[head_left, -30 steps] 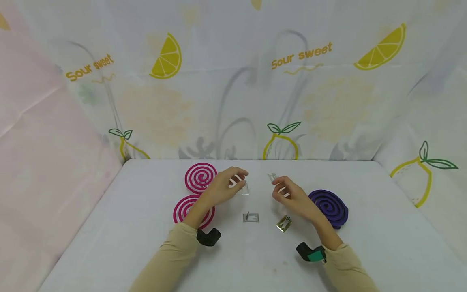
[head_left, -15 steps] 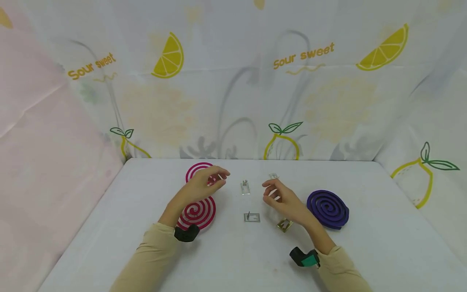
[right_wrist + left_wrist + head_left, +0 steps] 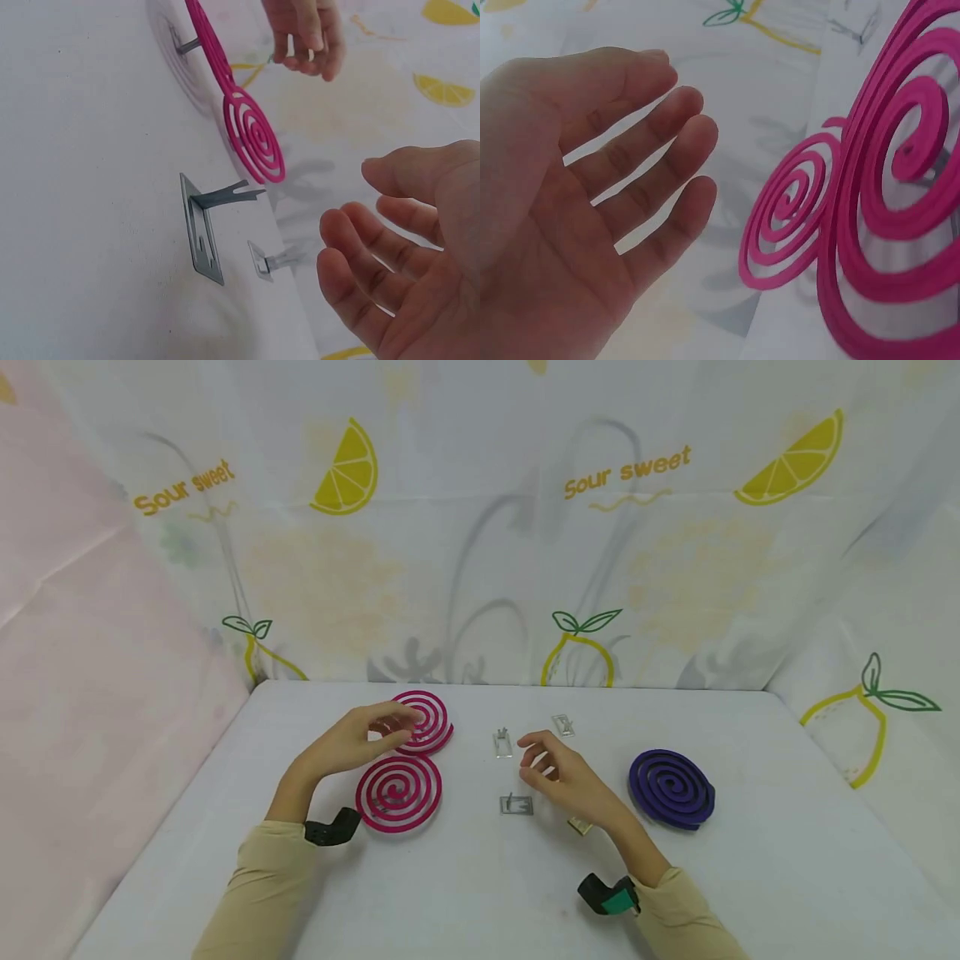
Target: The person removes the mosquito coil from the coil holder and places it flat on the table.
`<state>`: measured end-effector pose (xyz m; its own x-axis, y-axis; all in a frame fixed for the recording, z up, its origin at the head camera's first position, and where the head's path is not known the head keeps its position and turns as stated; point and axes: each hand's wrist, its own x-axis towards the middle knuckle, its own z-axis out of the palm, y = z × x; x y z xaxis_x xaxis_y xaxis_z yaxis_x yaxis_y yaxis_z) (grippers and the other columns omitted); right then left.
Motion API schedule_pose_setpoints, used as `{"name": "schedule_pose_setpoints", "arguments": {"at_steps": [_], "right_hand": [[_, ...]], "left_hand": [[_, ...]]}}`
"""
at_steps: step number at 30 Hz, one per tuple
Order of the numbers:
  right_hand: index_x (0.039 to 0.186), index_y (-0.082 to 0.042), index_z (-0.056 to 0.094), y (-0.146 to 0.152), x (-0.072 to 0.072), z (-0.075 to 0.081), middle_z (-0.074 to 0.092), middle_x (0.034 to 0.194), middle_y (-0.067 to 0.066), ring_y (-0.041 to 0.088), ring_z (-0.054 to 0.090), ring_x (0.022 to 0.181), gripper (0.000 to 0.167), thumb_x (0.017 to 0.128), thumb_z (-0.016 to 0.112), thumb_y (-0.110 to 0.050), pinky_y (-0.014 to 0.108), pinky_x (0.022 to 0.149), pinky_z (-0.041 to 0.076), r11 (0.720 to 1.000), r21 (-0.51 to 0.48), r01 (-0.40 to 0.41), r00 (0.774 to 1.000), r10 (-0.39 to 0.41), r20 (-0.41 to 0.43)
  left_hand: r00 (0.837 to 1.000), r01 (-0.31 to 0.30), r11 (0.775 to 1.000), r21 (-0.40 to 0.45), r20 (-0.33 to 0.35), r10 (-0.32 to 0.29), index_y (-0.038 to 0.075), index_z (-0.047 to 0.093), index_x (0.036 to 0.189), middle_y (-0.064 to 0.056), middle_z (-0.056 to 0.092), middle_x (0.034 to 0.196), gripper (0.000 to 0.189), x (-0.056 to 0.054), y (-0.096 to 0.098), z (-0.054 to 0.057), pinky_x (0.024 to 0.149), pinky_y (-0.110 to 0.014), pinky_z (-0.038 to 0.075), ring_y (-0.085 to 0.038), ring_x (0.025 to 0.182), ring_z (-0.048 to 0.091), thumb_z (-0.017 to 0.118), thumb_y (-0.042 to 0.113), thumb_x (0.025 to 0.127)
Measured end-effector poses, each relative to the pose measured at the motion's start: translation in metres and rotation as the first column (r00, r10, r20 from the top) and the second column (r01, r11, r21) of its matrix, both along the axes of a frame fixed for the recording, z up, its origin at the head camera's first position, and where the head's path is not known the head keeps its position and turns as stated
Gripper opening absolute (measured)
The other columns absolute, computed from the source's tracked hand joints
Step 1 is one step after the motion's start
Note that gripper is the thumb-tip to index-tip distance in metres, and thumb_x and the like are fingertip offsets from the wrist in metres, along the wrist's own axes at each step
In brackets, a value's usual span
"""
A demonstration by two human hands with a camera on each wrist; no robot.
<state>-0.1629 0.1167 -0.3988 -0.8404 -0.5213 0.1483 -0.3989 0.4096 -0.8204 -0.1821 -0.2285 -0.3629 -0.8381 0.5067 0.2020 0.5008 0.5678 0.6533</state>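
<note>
My left hand (image 3: 348, 742) hovers with relaxed fingers beside two pink mosquito coils, holding nothing. The far coil (image 3: 424, 723) is partly behind its fingertips; the near coil (image 3: 397, 790) sits raised on a metal stand, its prong showing beneath in the right wrist view. My right hand (image 3: 564, 777), fingers loosely bent and holding nothing, is over the table among small metal coil stands. A grey stand (image 3: 202, 232) with an upright forked prong and a silver stand (image 3: 502, 744) are closest to it. A gold stand (image 3: 580, 825) is partly hidden under that hand.
Another silver stand (image 3: 563, 725) lies toward the back of the white table (image 3: 480, 893). A thick purple coil (image 3: 672, 788) lies at the right. Lemon-printed cloth (image 3: 465, 552) encloses the table's back and sides.
My left hand has moved left, away from the middle silver stand, uncovering the near pink coil. My right hand has drawn left and slightly nearer, away from the back stand, now covering part of the gold one.
</note>
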Motion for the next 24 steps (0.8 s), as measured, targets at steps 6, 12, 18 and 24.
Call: {"name": "schedule_pose_setpoints", "arguments": {"at_steps": [6,12,18,24], "right_hand": [[0.126,-0.019,0.046,-0.011,0.006,0.005,0.058,0.103,0.001,0.012,0.059,0.088,0.035,0.094,0.059,-0.023,0.026,0.075,0.05,1.0,-0.009,-0.03,1.0,0.03,-0.001],[0.127,-0.018,0.045,-0.029,0.012,0.007,0.057,0.102,0.0,0.011,0.06,0.088,0.036,0.094,0.058,-0.023,0.026,0.076,0.05,0.996,-0.004,-0.089,0.996,0.089,0.013],[0.128,-0.014,0.045,-0.05,0.017,0.003,0.057,0.102,0.0,0.01,0.06,0.086,0.038,0.093,0.059,-0.018,0.024,0.074,0.051,0.992,0.004,-0.123,0.991,0.123,0.053],[0.135,-0.009,0.037,-0.078,0.02,-0.004,0.055,0.11,0.011,0.011,0.061,0.083,0.05,0.092,0.06,-0.018,0.022,0.068,0.052,0.988,-0.023,-0.152,0.972,0.153,0.181]], "left_hand": [[0.993,0.024,0.999,-0.033,0.115,-0.02,0.015,0.06,0.121,-0.003,0.065,0.101,0.031,-0.003,-0.026,0.0,0.086,-0.027,0.05,-0.013,0.092,0.06,0.062,0.024,0.092],[0.978,0.045,0.996,-0.071,0.207,-0.029,0.012,0.058,0.124,-0.001,0.063,0.097,0.036,-0.001,-0.051,0.0,0.083,-0.024,0.05,-0.023,0.089,0.064,0.061,0.028,0.092],[0.969,0.027,0.994,-0.102,0.247,-0.001,0.015,0.056,0.127,-0.001,0.063,0.096,0.041,0.0,-0.066,-0.001,0.076,-0.024,0.049,-0.026,0.084,0.065,0.062,0.033,0.091],[0.932,0.052,0.992,-0.115,0.361,-0.007,0.014,0.051,0.132,-0.003,0.062,0.099,0.047,0.006,-0.077,-0.007,0.074,-0.024,0.047,-0.026,0.086,0.065,0.064,0.029,0.09]]}}
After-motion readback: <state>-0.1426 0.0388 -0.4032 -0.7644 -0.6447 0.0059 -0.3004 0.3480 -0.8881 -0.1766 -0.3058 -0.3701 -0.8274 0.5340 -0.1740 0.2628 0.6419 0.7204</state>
